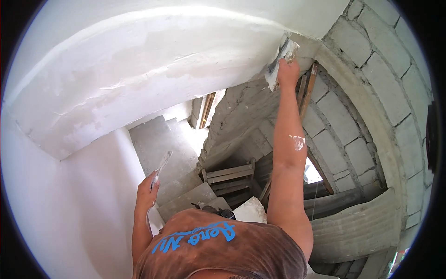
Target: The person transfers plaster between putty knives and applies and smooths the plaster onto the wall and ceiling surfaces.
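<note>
A: Nearest to you, what do you see?

B: Your brown shirt (218,246) with blue lettering fills the lower middle, and both your forearms rise from it.

A: And your left hand?

B: Your left hand (147,190) is low on the left, fingers closed around the handle of a flat trowel (162,165) whose blade angles up and to the right. It sits just beside the smooth white wall (55,209) on the left, not touching it as far as you can tell.

A: What lies past that?

B: Below and beyond, grey concrete stairs (162,149) run down toward a bright opening, and a rough wooden frame (230,176) stands to the right of them.

A: Your right arm?

B: It stretches far up, with a white smear of plaster (298,142) on the forearm. Your right hand (288,69) is closed on a plastering float (278,63) coated in white, pressed against the far right end of the white plastered beam (153,69) overhead.

A: And farthest out?

B: On the right, a bare grey block wall (367,88) curves around, with wooden slats (306,90) leaning just behind your raised wrist.
</note>
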Motion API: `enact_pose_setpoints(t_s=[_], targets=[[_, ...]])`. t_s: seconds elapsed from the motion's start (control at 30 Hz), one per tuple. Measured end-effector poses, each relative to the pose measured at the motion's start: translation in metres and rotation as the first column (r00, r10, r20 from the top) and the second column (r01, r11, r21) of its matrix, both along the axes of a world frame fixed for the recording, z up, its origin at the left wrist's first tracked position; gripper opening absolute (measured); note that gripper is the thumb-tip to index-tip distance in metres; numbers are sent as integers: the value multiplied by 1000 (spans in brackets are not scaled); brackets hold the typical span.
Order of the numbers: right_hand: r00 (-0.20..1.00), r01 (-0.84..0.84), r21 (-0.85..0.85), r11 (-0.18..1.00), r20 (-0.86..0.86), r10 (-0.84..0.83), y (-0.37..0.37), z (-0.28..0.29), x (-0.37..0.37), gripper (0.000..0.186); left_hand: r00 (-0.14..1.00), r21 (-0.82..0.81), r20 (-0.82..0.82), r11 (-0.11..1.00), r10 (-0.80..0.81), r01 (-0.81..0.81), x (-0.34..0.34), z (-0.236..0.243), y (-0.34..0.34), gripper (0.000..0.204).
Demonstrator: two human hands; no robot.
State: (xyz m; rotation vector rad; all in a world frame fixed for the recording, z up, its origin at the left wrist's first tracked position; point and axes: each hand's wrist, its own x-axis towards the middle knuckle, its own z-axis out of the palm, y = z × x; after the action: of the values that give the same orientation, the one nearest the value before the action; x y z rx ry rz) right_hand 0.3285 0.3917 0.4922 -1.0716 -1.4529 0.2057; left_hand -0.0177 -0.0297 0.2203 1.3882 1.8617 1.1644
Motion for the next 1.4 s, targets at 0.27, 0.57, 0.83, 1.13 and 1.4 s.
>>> enact_pose_setpoints(t_s=[0.27, 0.57, 0.83, 1.13, 1.4], targets=[[986, 24, 78, 997, 164, -37, -97, -16, -112, 50, 1000, 21, -3, 999, -28, 28, -2, -2, 13, 39], [663, -742, -122, 659, 7, 749, -278, -34, -221, 60, 987, -37, -12, 986, -163, 162, 8, 12, 42, 40], [372, -928, 163, 335, 404, 836, -254, -75, -112, 42, 596, 44, 795, 991, -109, 123, 3, 60, 36, 43], [623, -624, -78, 777, 550, 556, -217, -150, -48, 41, 117, 417, 879, 864, -462, 281, 0, 77, 17, 40], [285, -906, -171, 386, -922, 261, -253, -178, -84, 36, 925, 375, 8, 859, -379, 349, 18, 98, 29, 42]])
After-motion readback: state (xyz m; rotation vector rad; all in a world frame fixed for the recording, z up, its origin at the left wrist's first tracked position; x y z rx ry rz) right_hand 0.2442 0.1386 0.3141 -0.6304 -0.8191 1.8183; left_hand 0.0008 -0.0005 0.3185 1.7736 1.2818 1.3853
